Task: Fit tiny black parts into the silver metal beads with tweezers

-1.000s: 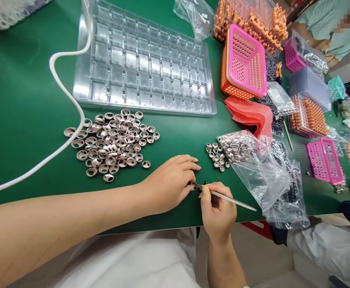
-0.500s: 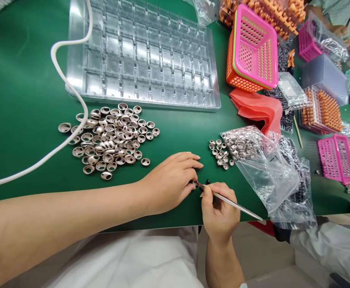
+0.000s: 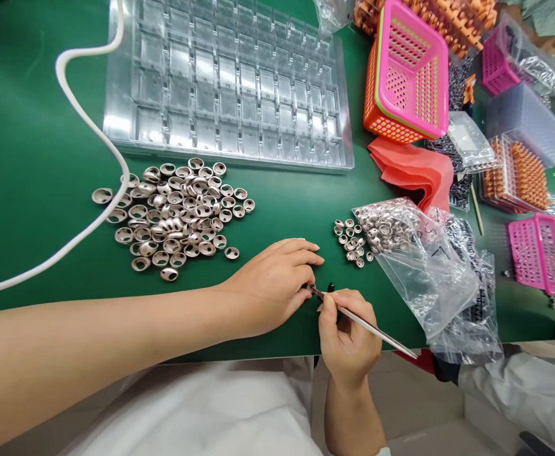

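My left hand [image 3: 277,288] lies low over the green table, palm down, thumb and index finger pinched on a small shiny metal piece [image 3: 312,289], mostly hidden by the fingertips. My right hand [image 3: 350,332] grips slim metal tweezers [image 3: 377,330] like a pen; their tip meets the small piece at my left fingertips. A small black part [image 3: 331,287] lies just beyond my right fingers. Left of my hands spreads a heap of silver oval rings [image 3: 177,215] with holes. To the right is a smaller group of silver rings [image 3: 352,242].
A clear compartment tray [image 3: 230,82] stands at the back, a white cable [image 3: 87,120] left of it. At right are a plastic bag of metal parts [image 3: 424,272], red cloth-like sheets [image 3: 415,168], stacked baskets [image 3: 408,76] and a pink basket [image 3: 538,253]. Another person's sleeve [image 3: 515,380] shows lower right.
The whole view has shifted slightly, and the cable sits a little farther left. Both hands keep nearly the same pose, with the tweezers still at the small metal piece.
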`<state>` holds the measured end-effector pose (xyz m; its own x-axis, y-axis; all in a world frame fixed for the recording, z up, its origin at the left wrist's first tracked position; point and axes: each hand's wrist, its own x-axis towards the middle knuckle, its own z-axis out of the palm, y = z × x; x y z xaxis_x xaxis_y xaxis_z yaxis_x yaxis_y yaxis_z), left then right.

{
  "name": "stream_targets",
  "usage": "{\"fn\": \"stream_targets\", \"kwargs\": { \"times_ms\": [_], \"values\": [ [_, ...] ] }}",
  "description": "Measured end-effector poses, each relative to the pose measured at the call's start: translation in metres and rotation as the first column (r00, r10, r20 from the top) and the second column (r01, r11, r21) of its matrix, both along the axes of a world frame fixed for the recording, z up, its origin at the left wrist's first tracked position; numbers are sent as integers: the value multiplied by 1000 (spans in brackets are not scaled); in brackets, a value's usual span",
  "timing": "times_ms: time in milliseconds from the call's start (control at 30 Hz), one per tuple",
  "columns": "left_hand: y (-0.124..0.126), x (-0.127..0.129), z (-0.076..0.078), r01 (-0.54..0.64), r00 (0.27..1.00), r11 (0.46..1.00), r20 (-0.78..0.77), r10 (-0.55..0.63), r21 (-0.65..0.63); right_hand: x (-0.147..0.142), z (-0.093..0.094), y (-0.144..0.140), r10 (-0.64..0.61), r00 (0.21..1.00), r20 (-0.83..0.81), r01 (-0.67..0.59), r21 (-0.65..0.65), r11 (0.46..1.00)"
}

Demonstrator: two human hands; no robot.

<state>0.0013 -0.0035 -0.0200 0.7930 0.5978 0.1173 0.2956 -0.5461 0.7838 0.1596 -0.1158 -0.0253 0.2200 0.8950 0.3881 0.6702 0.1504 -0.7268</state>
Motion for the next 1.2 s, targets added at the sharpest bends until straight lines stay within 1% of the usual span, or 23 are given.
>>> {"fn": "stream_targets", "kwargs": {
  "times_ms": [200, 400, 567, 767, 967, 1200],
  "values": [
    [0, -1, -1, 0, 1000, 1000, 2, 0, -1, 0, 0, 0, -44, 999, 14, 43, 48, 998],
    [1, 1, 0, 6, 1000, 1000, -7, -6, -15, -1, 2, 1, -57, 998, 42, 55, 38, 998],
    [2, 0, 2, 4, 1000, 1000, -14, -5, -12, -2, 2, 1, -39, 992, 117, 31, 64, 997],
    [0, -1, -1, -2, 1000, 1000, 12, 2, -2, -3, 4, 3, -25, 986, 167, 12, 76, 997],
    [0, -1, -2, 0, 1000, 1000, 11, 0, -7, -3, 4, 3, -18, 988, 155, 8, 64, 998],
    [0, 0, -1, -3, 1000, 1000, 11, 3, -8, -2, 2, 1, -14, 987, 161, -2, 97, 995]
  ]
}}
